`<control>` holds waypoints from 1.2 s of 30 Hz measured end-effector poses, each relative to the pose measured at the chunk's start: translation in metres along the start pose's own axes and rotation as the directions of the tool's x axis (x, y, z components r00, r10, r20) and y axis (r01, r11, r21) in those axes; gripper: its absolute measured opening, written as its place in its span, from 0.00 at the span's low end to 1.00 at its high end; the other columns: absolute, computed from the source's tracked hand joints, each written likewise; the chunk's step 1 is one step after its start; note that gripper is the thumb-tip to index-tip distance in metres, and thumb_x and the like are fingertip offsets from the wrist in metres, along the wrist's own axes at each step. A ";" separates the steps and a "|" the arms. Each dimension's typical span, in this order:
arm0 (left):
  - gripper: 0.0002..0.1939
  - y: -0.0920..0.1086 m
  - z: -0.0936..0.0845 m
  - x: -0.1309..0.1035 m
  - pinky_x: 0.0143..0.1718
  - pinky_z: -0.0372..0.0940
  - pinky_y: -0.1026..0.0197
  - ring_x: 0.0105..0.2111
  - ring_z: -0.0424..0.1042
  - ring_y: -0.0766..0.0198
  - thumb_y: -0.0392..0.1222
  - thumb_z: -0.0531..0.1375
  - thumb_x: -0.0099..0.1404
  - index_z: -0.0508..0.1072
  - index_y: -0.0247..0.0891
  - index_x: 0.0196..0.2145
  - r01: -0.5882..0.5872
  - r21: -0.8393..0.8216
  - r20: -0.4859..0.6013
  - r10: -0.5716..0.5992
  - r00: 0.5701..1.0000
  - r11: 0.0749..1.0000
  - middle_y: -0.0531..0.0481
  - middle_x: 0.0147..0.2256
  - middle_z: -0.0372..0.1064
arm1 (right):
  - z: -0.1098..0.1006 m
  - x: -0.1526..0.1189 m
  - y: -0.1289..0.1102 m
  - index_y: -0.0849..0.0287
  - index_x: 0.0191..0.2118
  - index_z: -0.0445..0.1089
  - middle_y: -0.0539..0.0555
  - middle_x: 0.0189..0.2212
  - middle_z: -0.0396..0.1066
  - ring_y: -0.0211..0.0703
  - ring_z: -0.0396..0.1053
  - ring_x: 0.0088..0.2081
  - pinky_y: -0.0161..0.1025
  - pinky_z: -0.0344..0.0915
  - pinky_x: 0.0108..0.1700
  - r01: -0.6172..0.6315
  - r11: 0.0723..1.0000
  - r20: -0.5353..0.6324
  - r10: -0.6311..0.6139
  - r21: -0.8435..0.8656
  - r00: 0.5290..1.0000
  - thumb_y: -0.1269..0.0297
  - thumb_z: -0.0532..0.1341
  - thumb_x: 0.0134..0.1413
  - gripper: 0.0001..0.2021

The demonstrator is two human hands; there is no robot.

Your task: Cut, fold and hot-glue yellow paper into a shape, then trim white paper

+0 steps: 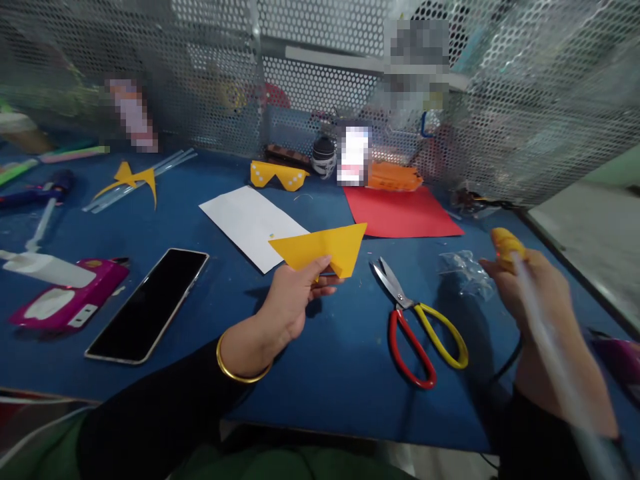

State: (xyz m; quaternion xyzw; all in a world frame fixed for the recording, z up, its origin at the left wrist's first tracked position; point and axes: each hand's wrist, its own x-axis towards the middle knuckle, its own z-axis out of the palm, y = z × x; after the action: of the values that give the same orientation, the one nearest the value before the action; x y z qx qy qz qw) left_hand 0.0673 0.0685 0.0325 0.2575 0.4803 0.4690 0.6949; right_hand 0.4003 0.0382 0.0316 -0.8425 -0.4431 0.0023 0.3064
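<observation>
A yellow paper piece (325, 245) is pinched in my left hand (295, 293), raised over the blue table near the lower corner of a white sheet (255, 223). My right hand (537, 287), at the right side, is wrapped round a yellow tool (507, 248) with a long translucent stick, blurred, trailing from it toward the lower right. Between my hands lie open scissors (400, 300) with one red and one yellow handle. Behind them is a red sheet (405, 212).
A black phone (147, 307) and a magenta box (70, 293) lie at left. Farther back are yellow paper glasses (279, 175), clear sticks (175, 160) and an orange item (395, 177). Crumpled clear plastic (467, 273) sits near my right hand. A perforated metal screen (200, 67) borders the back.
</observation>
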 end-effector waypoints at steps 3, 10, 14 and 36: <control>0.04 -0.001 -0.001 0.001 0.25 0.69 0.68 0.27 0.78 0.65 0.35 0.65 0.62 0.79 0.34 0.36 0.002 0.004 -0.001 -0.002 1.000 1.000 0.46 0.33 0.80 | 0.003 0.002 0.007 0.58 0.36 0.72 0.61 0.30 0.65 0.64 0.67 0.40 0.52 0.60 0.38 -0.011 0.966 0.034 0.021 -0.257 0.999 0.55 0.61 0.50 0.12; 0.06 -0.004 -0.003 0.004 0.26 0.68 0.66 0.27 0.78 0.64 0.37 0.66 0.61 0.78 0.33 0.37 -0.016 -0.009 0.017 0.016 1.000 1.000 0.44 0.33 0.80 | 0.003 -0.006 0.000 0.62 0.42 0.77 0.76 0.46 0.71 0.70 0.72 0.46 0.54 0.62 0.39 0.013 0.875 0.096 0.038 -0.485 0.995 0.58 0.60 0.58 0.14; 0.09 -0.005 -0.004 0.004 0.27 0.68 0.65 0.28 0.78 0.64 0.38 0.67 0.59 0.78 0.33 0.38 -0.020 -0.013 0.027 0.020 0.999 1.000 0.43 0.34 0.80 | -0.003 -0.016 -0.018 0.65 0.49 0.77 0.80 0.51 0.71 0.74 0.70 0.53 0.59 0.63 0.46 0.017 0.886 -0.005 -0.022 -0.463 1.000 0.60 0.61 0.58 0.18; 0.10 -0.011 -0.001 -0.008 0.29 0.64 0.66 0.29 0.73 0.67 0.42 0.71 0.53 0.80 0.36 0.33 -0.115 -0.044 0.061 0.117 0.991 0.992 0.51 0.28 0.76 | 0.052 -0.134 -0.143 0.56 0.47 0.69 0.47 0.29 0.75 0.38 0.72 0.32 0.40 0.70 0.37 -0.291 0.419 0.388 -0.167 0.860 0.906 0.62 0.74 0.41 0.25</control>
State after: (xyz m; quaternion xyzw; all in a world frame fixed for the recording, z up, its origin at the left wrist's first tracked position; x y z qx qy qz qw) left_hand 0.0701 0.0566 0.0262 0.2858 0.4327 0.5097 0.6865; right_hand 0.1981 0.0245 0.0273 -0.5380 -0.3930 0.4314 0.6083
